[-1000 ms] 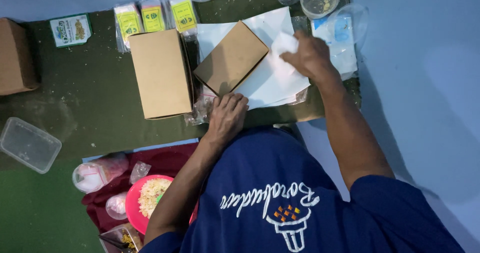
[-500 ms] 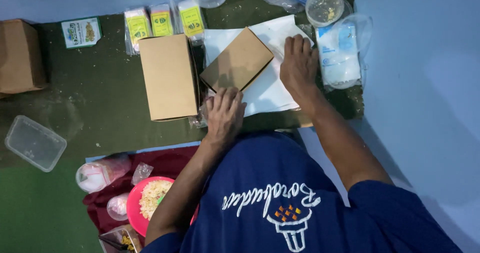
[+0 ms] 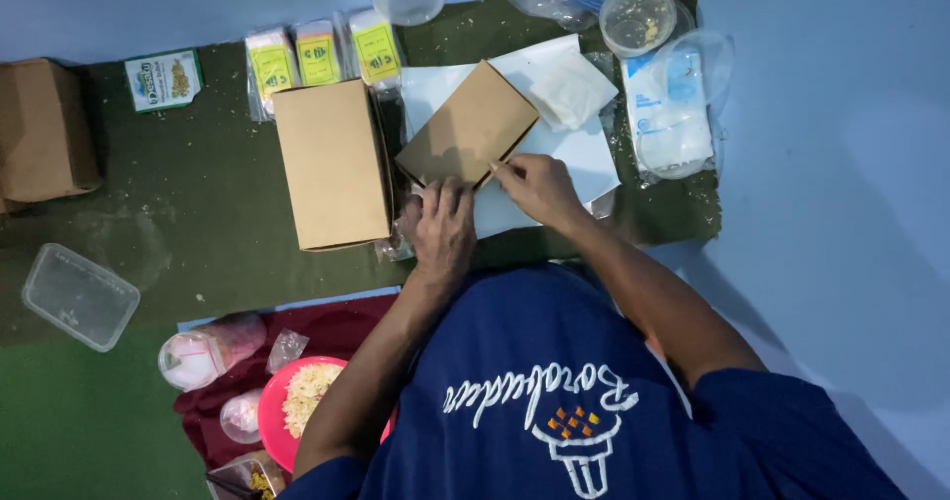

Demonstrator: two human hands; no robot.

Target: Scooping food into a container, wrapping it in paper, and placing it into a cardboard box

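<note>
Left hand (image 3: pixel 444 231) lay flat, fingers together, pressed on near corner of small tilted brown box (image 3: pixel 467 126). Right hand (image 3: pixel 539 185) pinched box's near right edge. Rested on white paper sheets (image 3: pixel 574 154), just right of larger upright brown box (image 3: pixel 332 164).

Left hand (image 3: pixel 443 231) flat, palm down, right hand (image 3: pixel 539 185) beside it, fingertips pinched

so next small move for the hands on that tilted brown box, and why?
Probably press the flap edge down with the right hand while the left hand steadies the tilted brown box. The right fingertips already pinch its lower edge, the left rests at its near corner, and the box lies on white paper.
</note>
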